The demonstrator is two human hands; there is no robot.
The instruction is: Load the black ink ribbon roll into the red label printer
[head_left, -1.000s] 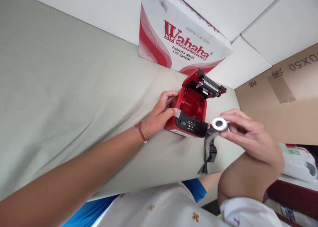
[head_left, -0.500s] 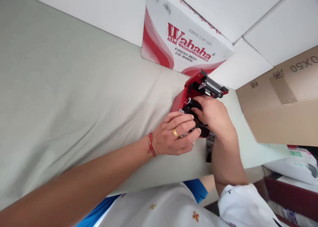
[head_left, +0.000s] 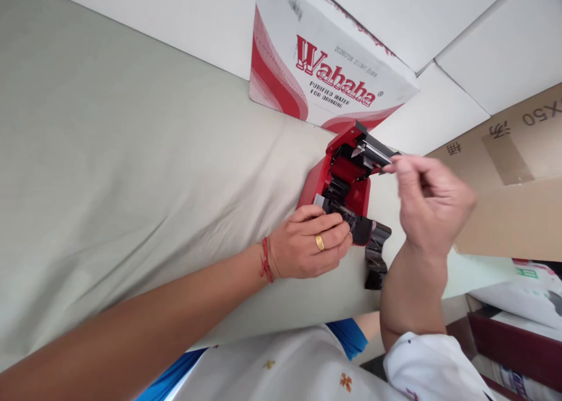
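A red box-like device [head_left: 312, 185] with black inner parts stands on the pale cloth, its lid [head_left: 356, 133] raised. A dark roller and shiny metal parts line the lid's inner side. My left hand [head_left: 314, 243], wearing a gold ring and a red string bracelet, has its fingers closed over the device's front edge. At the lid's right end, my right hand [head_left: 432, 199] pinches with thumb and forefinger, slightly blurred. A glossy black strip [head_left: 375, 257] hangs out at the front right of the device. Part of the interior is hidden by my left fingers.
Behind the device, a white and red water carton [head_left: 325, 67] leans by the tiled wall [head_left: 175, 20]. A brown cardboard box [head_left: 500, 208] stands at the right. Beyond the table's right edge are a white bag [head_left: 522, 290] and a dark red shelf [head_left: 513, 345].
My right hand has come out of the device's interior and moved up and right to the lid's end. The interior and black strip show more. My left hand stays at the front.
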